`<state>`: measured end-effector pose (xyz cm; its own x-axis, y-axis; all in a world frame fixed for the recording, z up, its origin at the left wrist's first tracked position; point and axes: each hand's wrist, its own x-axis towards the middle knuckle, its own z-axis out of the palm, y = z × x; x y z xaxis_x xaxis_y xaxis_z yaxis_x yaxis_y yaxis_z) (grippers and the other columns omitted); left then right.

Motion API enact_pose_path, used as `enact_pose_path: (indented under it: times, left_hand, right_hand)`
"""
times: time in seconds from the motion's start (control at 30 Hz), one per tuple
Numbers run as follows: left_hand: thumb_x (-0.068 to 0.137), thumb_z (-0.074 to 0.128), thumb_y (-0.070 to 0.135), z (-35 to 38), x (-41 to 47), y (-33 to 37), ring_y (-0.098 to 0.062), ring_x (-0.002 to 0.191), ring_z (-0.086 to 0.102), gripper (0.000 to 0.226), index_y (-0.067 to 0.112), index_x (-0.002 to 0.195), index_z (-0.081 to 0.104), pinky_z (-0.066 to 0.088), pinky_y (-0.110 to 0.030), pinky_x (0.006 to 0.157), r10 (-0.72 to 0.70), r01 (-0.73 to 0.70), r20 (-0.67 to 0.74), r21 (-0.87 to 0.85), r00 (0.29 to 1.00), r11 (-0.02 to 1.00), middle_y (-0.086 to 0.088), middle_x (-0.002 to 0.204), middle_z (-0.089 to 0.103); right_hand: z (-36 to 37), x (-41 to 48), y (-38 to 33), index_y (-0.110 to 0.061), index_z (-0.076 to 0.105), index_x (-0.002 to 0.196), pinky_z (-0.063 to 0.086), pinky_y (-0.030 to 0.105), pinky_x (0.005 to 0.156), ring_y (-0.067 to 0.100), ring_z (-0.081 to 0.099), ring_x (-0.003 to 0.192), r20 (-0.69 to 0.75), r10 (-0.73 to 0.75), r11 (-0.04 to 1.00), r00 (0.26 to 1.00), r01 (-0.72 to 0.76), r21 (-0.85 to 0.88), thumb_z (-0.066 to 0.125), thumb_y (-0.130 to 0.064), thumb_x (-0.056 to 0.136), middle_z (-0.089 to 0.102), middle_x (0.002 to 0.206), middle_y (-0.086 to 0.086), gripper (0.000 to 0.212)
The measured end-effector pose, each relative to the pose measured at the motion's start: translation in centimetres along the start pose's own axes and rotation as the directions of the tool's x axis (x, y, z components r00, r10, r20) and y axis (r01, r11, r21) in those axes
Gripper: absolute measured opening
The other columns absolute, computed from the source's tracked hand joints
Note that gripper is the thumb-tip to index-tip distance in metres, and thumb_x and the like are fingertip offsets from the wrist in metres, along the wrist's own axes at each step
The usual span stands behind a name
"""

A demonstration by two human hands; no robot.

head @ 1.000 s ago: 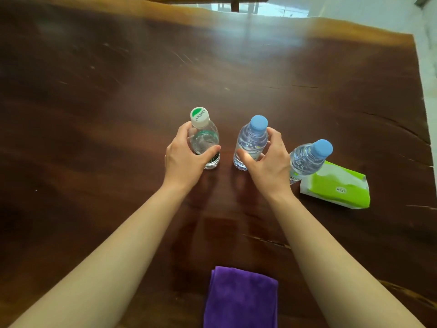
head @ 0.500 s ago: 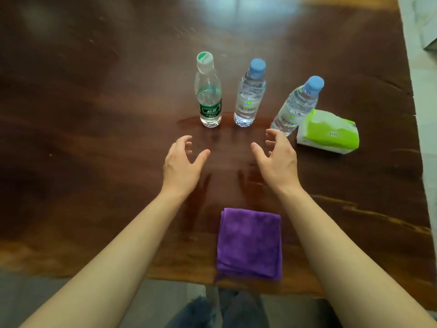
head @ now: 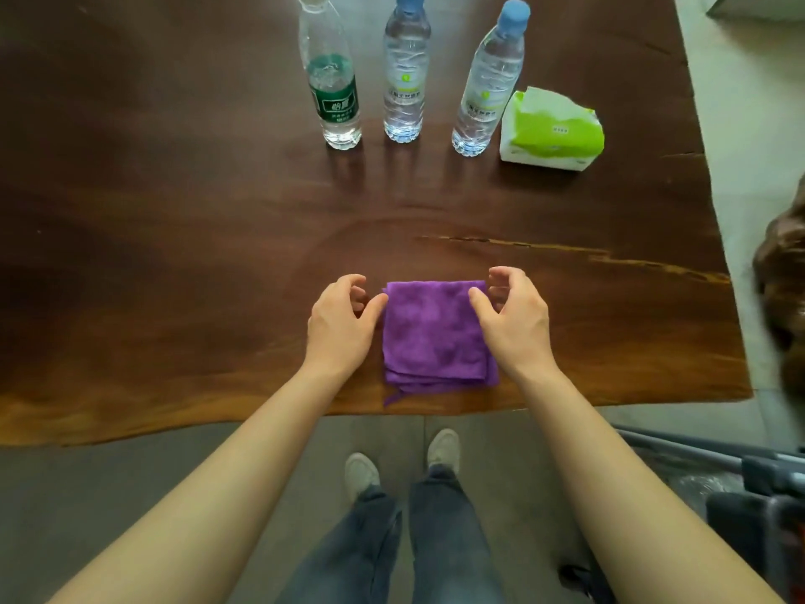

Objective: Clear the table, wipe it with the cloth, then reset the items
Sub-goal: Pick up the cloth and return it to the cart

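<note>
Head view, looking down over a dark wooden worktop (head: 174, 237) with a wavy near edge. A folded purple cloth (head: 435, 337) lies flat near that edge, a loose corner trailing toward the person.

The left hand (head: 342, 322) sits just beside the cloth's left side, fingers curled and spread, thumb tip touching or nearly touching the upper left corner; it grips nothing. The right hand (head: 514, 320) hovers over the cloth's right side, thumb lying on the fabric, the other fingers bent and apart above the upper right corner; it has not closed on the cloth either. Both forearms reach in from the bottom of the frame.

Well apart from the cloth, at the far side, three clear bottles stand upright in a row. The left bottle (head: 333, 89) has a dark green label and its cap is cut off by the frame's top edge. The middle bottle (head: 405, 80) and the right bottle (head: 488, 85) have pale labels and blue caps; the right one appears to lean because of the wide lens. Just beside the right bottle lies a green and white tissue pack (head: 551, 130), white tissue showing at its top.

Below the worktop edge, the person's jeans and pale shoes (head: 443, 449) stand on a grey floor.
</note>
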<state>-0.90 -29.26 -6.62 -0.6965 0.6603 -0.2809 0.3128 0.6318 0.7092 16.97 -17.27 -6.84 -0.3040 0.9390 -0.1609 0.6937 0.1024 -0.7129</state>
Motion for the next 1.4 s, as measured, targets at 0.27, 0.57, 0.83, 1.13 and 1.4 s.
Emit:
enact_pose_path:
  times: [0.27, 0.57, 0.83, 1.13, 1.4]
  left_hand:
    - [0.086, 0.074, 0.046, 2.3, 0.7, 0.3, -0.021, 0.098, 0.067, 0.046, 0.013, 0.117, 0.069, 0.053, -0.037, 0.091, -0.119, 0.117, 0.053, 0.039, 0.991, 0.992, -0.001, 0.100, 0.073]
    - [0.088, 0.072, 0.042, 4.4, 1.5, 0.7, -0.019, 0.092, 0.064, 0.024, 0.019, 0.091, 0.071, 0.049, -0.032, 0.079, -0.269, 0.270, 0.028, -0.087, 0.963, 0.959, 0.006, 0.087, 0.067]
    - [0.085, 0.075, 0.021, 4.3, 0.4, 0.9, -0.018, 0.088, 0.067, 0.015, 0.015, 0.099, 0.073, 0.054, -0.033, 0.078, -0.371, 0.411, 0.177, -0.359, 0.912, 0.838, 0.001, 0.090, 0.075]
    - [0.075, 0.074, 0.022, 2.2, -3.0, 5.6, -0.026, 0.085, 0.067, 0.017, 0.017, 0.092, 0.069, 0.054, -0.043, 0.081, -0.207, 0.329, 0.271, -0.569, 0.940, 0.754, -0.005, 0.086, 0.075]
    - [0.081, 0.075, 0.037, 1.7, -7.6, 11.7, -0.012, 0.089, 0.074, 0.024, 0.042, 0.101, 0.062, 0.056, -0.032, 0.073, 0.172, -0.020, 0.232, -0.541, 0.957, 0.841, 0.003, 0.097, 0.078]
  right_hand:
    - [0.7, 1.0, 2.3, -0.017, 0.059, 0.119, 0.057, 0.037, 0.088, 0.015, 0.064, 0.093, 0.126, 0.140, 0.990, 0.982, -0.136, -0.035, 0.071, -0.037, 0.090, 0.066, 0.104, -0.003, 0.037]
    - [1.0, 2.5, 3.6, -0.022, 0.066, 0.107, 0.051, 0.028, 0.074, 0.006, 0.062, 0.083, 0.217, 0.262, 0.962, 0.940, -0.271, 0.014, 0.072, -0.037, 0.089, 0.065, 0.085, -0.012, 0.025]
    - [-0.5, 1.6, 3.0, -0.008, 0.066, 0.089, 0.051, 0.028, 0.066, 0.017, 0.058, 0.075, 0.448, 0.444, 0.614, 0.776, -0.628, 0.478, 0.061, 0.005, 0.086, 0.064, 0.084, 0.008, 0.014]
    - [-6.0, -1.6, 1.6, -0.020, 0.056, 0.119, 0.049, 0.043, 0.090, 0.028, 0.061, 0.104, 0.431, 0.342, 0.515, 0.835, -0.551, 0.657, 0.050, 0.010, 0.077, 0.064, 0.122, 0.021, 0.052]
    - [-13.5, -8.4, 0.9, -0.016, 0.074, 0.110, 0.057, 0.023, 0.066, 0.014, 0.069, 0.085, 0.159, 0.274, 0.555, 0.948, -0.292, 0.779, 0.055, -0.005, 0.097, 0.077, 0.100, 0.003, 0.026]
